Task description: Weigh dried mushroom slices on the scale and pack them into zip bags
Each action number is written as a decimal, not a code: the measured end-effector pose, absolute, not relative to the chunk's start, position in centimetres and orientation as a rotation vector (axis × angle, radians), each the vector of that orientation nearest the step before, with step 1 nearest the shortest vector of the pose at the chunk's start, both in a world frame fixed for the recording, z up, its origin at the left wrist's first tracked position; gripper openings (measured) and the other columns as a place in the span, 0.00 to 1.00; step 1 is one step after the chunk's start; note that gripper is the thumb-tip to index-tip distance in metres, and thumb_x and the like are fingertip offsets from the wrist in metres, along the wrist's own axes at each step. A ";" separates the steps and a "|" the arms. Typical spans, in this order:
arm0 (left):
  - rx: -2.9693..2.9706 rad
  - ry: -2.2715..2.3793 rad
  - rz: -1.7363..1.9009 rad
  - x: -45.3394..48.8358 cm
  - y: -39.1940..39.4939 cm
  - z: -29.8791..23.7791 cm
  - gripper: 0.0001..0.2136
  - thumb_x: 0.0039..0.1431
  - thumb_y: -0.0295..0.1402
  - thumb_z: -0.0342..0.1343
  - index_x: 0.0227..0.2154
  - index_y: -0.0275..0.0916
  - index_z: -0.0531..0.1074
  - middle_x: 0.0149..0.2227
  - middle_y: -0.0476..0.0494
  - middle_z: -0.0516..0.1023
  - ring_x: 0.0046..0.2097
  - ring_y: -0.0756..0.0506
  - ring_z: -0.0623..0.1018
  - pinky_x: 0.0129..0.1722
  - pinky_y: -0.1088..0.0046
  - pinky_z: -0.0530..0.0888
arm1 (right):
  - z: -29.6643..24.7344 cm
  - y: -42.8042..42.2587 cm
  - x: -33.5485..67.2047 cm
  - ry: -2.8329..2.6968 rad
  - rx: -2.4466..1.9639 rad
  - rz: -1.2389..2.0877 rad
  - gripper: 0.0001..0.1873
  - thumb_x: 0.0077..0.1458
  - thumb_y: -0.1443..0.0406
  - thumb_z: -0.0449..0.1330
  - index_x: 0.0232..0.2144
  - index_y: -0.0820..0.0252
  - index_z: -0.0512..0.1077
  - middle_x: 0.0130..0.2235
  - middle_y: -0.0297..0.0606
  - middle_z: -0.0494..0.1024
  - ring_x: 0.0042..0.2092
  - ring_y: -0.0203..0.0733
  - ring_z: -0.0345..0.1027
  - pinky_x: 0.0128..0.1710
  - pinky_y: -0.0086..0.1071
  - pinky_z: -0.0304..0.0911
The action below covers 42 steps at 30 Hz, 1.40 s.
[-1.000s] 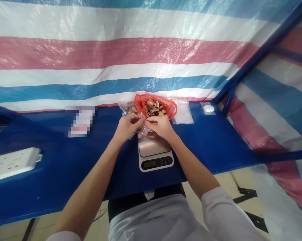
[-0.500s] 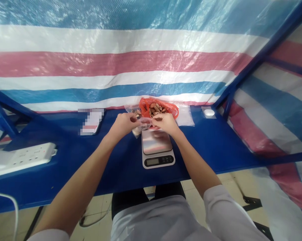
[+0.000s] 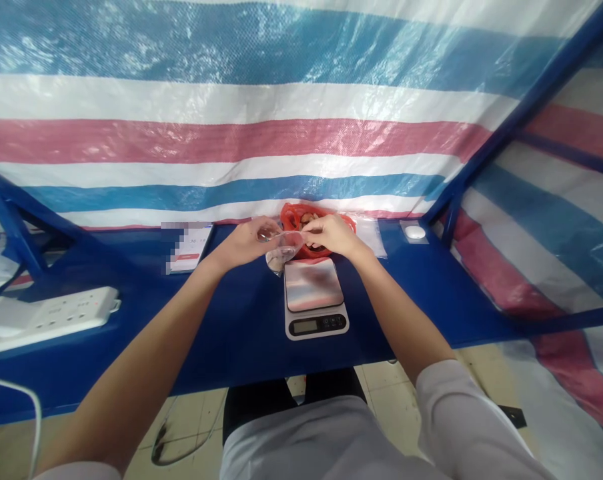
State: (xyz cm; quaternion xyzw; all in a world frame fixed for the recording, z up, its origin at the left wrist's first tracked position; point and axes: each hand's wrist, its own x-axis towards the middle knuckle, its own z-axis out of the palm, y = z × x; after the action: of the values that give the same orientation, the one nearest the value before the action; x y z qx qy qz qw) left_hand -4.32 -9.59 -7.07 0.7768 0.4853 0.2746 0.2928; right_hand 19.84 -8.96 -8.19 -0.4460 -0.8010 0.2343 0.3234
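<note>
Between my hands a small clear plastic bag (image 3: pixel 286 248) is stretched, its mouth spread apart. My left hand (image 3: pixel 249 240) pinches the bag's left edge, and my right hand (image 3: pixel 331 235) pinches its right edge. Just behind them lies an open red plastic bag (image 3: pixel 292 215) with brown, slice-like dried pieces (image 3: pixel 309 218) inside, partly hidden by my right hand. Directly below the hands, a digital kitchen scale (image 3: pixel 315 293) with a shiny plate sits on the blue table (image 3: pixel 241 333); nothing lies on its plate.
To the left are a phone (image 3: pixel 194 247) and a white power strip (image 3: pixel 81 310). Flat clear plastic bags (image 3: pixel 374 238) lie right of the red bag. A white round object (image 3: pixel 414 232) rests farther right. Striped sheeting (image 3: pixel 241 140) hangs behind the table.
The clear bag's mouth is wider now, with my left hand moved slightly left. The view has tilted up a little, so the scene sits lower.
</note>
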 end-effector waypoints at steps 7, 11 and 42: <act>2.034 1.008 0.691 -4.6 -8.3 -7.7 0.39 0.46 0.52 0.69 0.59 0.40 0.70 0.59 0.36 0.77 0.59 0.33 0.76 0.60 0.52 0.71 | -6.7 -7.8 20.6 -2.071 -0.976 0.749 0.13 0.58 0.60 0.61 0.29 0.60 0.82 0.28 0.32 0.80 0.30 0.37 0.70 0.32 0.29 0.60; 2.086 0.987 0.629 -4.4 -7.2 -7.6 0.36 0.45 0.48 0.72 0.57 0.41 0.72 0.55 0.39 0.79 0.55 0.35 0.78 0.55 0.58 0.75 | -6.4 -7.0 20.9 -2.049 -0.923 0.829 0.13 0.58 0.59 0.61 0.29 0.59 0.82 0.28 0.31 0.79 0.30 0.36 0.71 0.31 0.28 0.61; 2.224 1.435 0.030 2.0 -5.1 0.6 0.13 0.50 0.49 0.58 0.27 0.45 0.79 0.25 0.48 0.78 0.29 0.43 0.73 0.29 0.66 0.65 | -11.3 -3.3 24.9 -1.549 -0.953 0.975 0.18 0.51 0.50 0.67 0.30 0.59 0.83 0.33 0.36 0.83 0.39 0.44 0.76 0.42 0.35 0.72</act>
State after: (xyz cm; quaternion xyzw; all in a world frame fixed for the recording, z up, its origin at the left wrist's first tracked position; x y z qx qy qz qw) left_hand 2.04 -5.09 0.59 0.8146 0.5257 0.0109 0.2449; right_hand 24.88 -3.27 -11.27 -0.3964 -0.6442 0.4053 0.5134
